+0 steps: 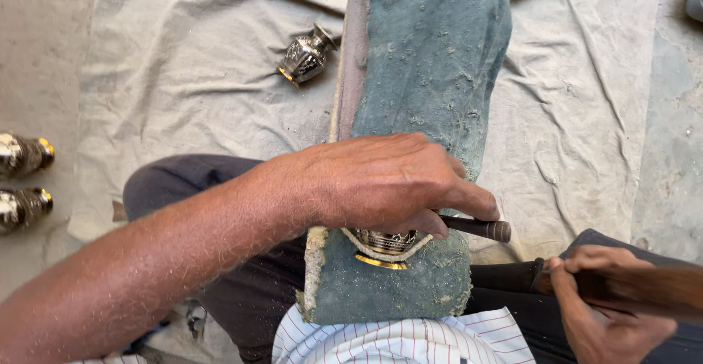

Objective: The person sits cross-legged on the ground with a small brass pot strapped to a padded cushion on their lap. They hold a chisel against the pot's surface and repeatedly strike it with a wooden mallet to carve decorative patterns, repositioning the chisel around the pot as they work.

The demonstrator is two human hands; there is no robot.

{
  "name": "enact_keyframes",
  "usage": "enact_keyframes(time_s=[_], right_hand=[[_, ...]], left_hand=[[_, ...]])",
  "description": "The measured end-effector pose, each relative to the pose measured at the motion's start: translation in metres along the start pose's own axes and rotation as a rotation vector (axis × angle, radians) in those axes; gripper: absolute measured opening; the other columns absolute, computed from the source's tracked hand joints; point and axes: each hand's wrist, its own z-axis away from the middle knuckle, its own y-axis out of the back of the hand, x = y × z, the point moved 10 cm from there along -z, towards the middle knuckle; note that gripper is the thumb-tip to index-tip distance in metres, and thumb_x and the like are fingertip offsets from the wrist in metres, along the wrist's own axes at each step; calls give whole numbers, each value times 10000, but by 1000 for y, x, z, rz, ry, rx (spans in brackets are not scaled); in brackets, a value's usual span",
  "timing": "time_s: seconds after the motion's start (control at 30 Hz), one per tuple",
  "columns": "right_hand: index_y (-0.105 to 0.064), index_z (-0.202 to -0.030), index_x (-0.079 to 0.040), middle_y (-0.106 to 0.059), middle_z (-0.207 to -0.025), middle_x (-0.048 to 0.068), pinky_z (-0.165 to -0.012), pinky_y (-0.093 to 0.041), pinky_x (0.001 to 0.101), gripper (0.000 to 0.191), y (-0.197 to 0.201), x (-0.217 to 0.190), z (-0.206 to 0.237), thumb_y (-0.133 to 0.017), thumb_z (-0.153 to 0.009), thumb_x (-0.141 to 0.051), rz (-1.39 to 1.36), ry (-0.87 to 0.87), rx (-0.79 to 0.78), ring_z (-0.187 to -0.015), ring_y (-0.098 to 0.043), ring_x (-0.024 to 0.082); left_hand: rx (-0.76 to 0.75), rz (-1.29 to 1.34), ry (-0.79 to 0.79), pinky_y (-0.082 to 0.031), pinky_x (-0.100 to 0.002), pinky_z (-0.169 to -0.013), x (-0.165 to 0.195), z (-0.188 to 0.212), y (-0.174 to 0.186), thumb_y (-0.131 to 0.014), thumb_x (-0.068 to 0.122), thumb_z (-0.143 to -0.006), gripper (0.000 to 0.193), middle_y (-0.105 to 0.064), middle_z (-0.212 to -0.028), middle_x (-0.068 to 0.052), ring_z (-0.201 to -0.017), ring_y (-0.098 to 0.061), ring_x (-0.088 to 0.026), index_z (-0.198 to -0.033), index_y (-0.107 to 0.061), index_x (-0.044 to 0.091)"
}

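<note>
Head view, looking down. At centre frame the left hand (381, 181) lies palm-down across a long block wrapped in dusty blue-green cloth (432, 78), which runs from the top edge down to the person's lap. Its fingers are curled closed around a dark rod-like tool (476, 227) whose blunt end juts out to the right of the knuckles. Directly beneath the hand, a small engraved metal vase (382, 245) with a gold rim sits on the block's lower part, ringed by a pale cord; most of its body is hidden by the hand. At lower right the right hand (608, 305) is clenched around a dark wooden handle (644, 287) that leaves the frame at the right edge.

A second engraved vase (306, 56) lies on its side just left of the block, upper centre, with open cloth around it. Two more vases (22, 181) rest at the left edge on bare concrete floor (36, 56). A creased off-white sheet (183, 78) covers the ground under the block, extending to the right, where grey floor shows again.
</note>
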Motion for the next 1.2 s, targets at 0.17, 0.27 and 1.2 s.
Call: enact_keyframes(time_s=[0.17,0.27,1.2], right_hand=[[-687,-1027,4,-716,-963,134,-783,-615,360,332,-7,12,4,-858,-754,81,163,-54,-81,-881,-734,219],[-644,-1078,-31,-709,-1059,90,-861,-648,278,249,4,10,7,-794,-902,62,-122,33,36,-987,-735,163],[-644,-1033,53,-701,-939,126,-777,-601,314,316,-15,-7,8,-837,-791,-13,122,74,-9,-864,-716,196]], left_hand=[[-14,9,-1,-573,-469,-733,-1,0,-1,-801,191,-794,518,-758,-932,-98,-903,-742,-297,-1290,-650,182],[34,25,-42,-585,-456,-745,1,-1,2,-805,186,-788,519,-768,-958,-87,-918,-752,-282,-1284,-654,169],[25,21,-128,-595,-437,-792,9,-1,2,-814,172,-765,506,-779,-1006,-72,-949,-753,-266,-1255,-686,158]])
